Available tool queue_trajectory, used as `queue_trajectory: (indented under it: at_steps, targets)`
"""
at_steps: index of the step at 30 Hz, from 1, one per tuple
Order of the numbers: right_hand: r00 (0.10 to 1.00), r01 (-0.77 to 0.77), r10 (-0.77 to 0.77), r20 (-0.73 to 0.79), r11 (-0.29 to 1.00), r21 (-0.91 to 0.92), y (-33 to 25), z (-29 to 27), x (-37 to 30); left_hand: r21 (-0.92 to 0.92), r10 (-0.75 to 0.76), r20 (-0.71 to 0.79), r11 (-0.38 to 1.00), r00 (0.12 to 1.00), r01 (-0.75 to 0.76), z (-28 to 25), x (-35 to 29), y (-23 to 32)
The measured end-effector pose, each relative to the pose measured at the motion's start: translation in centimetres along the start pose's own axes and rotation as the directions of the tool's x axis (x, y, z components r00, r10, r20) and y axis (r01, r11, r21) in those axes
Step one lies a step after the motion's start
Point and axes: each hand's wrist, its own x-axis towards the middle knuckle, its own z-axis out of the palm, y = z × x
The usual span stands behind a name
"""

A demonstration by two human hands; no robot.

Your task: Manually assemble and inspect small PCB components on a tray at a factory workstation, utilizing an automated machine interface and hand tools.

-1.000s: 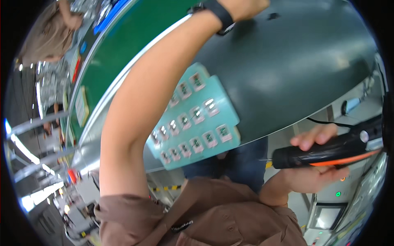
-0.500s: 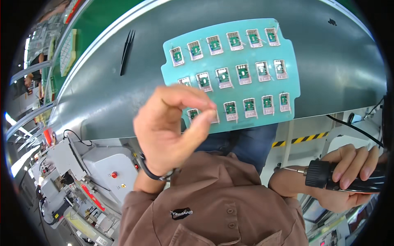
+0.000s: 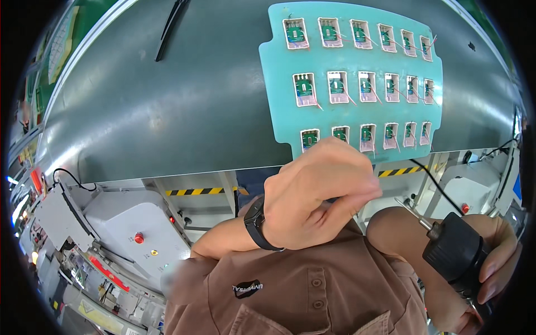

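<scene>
Here, before the smooth teal tray (image 3: pixel 357 60), the left hand (image 3: pixel 321 198) pinches closed. The right hand (image 3: pixel 499 261) grips a cylindrical driver (image 3: pixel 455 248)

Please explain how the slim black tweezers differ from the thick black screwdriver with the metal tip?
The slim black tweezers lie on the glossy dark-grey table; the thick black screwdriver is held in the bare right hand. The tweezers are narrow along their visible length, while the screwdriver has a bulky body ending in a thin silver tip. Both are mainly black.
</scene>
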Motion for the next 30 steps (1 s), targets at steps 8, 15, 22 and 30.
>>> queue_trajectory:
  at_steps: [8, 15, 22, 30]
  targets:
    - [0.969, -0.197, 0.12, 0.216, 0.903, 0.383, 1.0, -0.4, -0.7, -0.056, 0.035, 0.017, 0.998, 0.999, -0.034, -0.8, 0.4, 0.5]
    - [0.997, 0.018, -0.022, 0.078, 0.999, 0.05, 1.0, 1.9, -2.8, -0.054, 0.036, -0.01, 0.998, 0.999, -0.037, -0.5, 0.2, 0.6]
    - [0.947, -0.196, 0.123, 0.296, 0.953, 0.231, -2.2, -1.0, -0.8, -0.029, 0.035, 0.091, 0.999, 0.995, -0.032, -1.1, 0.7, 1.5]
    - [0.956, -0.107, 0.155, 0.248, 0.974, -0.198, -9.8, -2.1, 3.4, 0.036, 0.032, -0.01, 0.999, 0.999, -0.031, 3.1, -1.2, 2.4]
